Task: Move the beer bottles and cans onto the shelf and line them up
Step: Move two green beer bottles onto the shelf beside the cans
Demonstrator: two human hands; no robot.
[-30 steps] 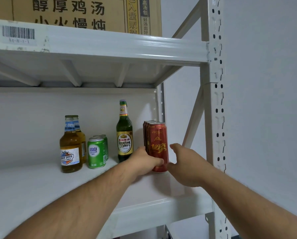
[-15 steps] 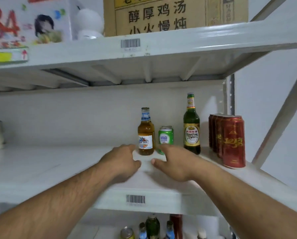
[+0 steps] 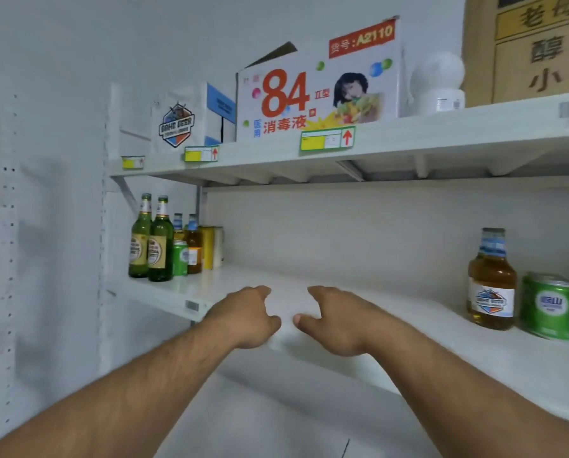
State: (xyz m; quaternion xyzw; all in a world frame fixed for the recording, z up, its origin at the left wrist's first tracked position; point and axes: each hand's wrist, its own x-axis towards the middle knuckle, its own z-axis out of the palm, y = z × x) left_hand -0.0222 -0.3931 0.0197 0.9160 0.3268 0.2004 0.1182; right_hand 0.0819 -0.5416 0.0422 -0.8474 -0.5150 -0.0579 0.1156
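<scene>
Both my hands hover over the front of the white shelf (image 3: 309,279), holding nothing. My left hand (image 3: 247,315) and my right hand (image 3: 334,320) have loosely curled fingers and sit close together. At the shelf's left end stand two green beer bottles (image 3: 159,246), a green can (image 3: 180,258), two amber bottles (image 3: 194,246) and yellow cans (image 3: 212,247). At the right end stand an amber bottle (image 3: 492,285) with a blue cap label and a green can (image 3: 550,307).
The upper shelf (image 3: 408,140) carries a white "84" carton (image 3: 319,90), a beer-logo box (image 3: 180,123), a white round object (image 3: 438,84) and a brown carton (image 3: 527,51). A perforated white upright (image 3: 7,259) stands at far left.
The view has swung left along the shelf. My hands let go of the red can at the right end and moved left, now empty; the red cans are out of view.
</scene>
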